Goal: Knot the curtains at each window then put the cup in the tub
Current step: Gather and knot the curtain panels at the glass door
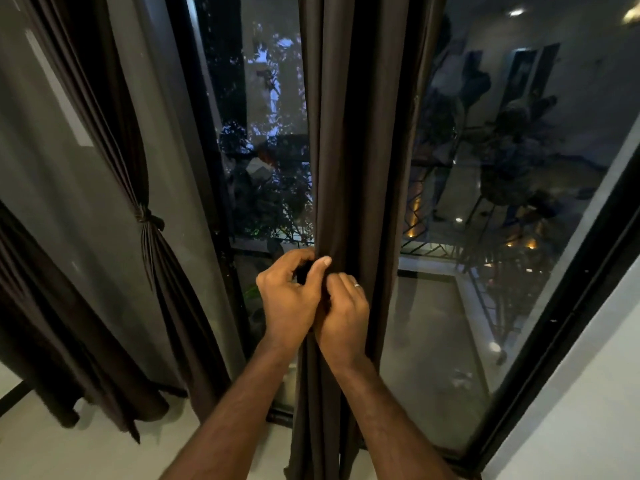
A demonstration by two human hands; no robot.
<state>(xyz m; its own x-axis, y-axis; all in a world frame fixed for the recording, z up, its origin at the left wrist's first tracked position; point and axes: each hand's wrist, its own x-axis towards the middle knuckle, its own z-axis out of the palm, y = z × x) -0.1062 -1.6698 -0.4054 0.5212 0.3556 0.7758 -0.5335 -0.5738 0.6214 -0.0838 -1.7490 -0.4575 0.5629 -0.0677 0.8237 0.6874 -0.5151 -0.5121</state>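
Nearest to the camera, two bare forearms reach forward and meet on the middle curtain (346, 168), a dark brown length of cloth which hangs straight down, its long axis vertical from the top edge of the view to the pale floor (52, 455). The left hand (291, 292) has its fingers curled round the left edge of this gathered cloth, with the thumb laid across the front. The right hand (343, 313) is just beside it and touches it; its fingers are bent into the folds and grasp the cloth, and a ring (356, 285) shows on one finger. Below the hands the curtain falls in narrow folds and its lower hem reaches near the floor. On its right side there is a broad free pane of the window (485, 220), bounded by a black frame (554, 323) which runs diagonally toward a white wall (588, 410). On its left side a narrower strip of glass is free, and then a black vertical post. Further left hangs a second curtain (145, 216), already tied in a knot at its middle, so it is narrow there and spreads below; its lower end leans toward the floor. At the far left edge a third dark curtain (45, 323) hangs, well apart from the hands. Behind the glass, dark trees and small lights are visible.
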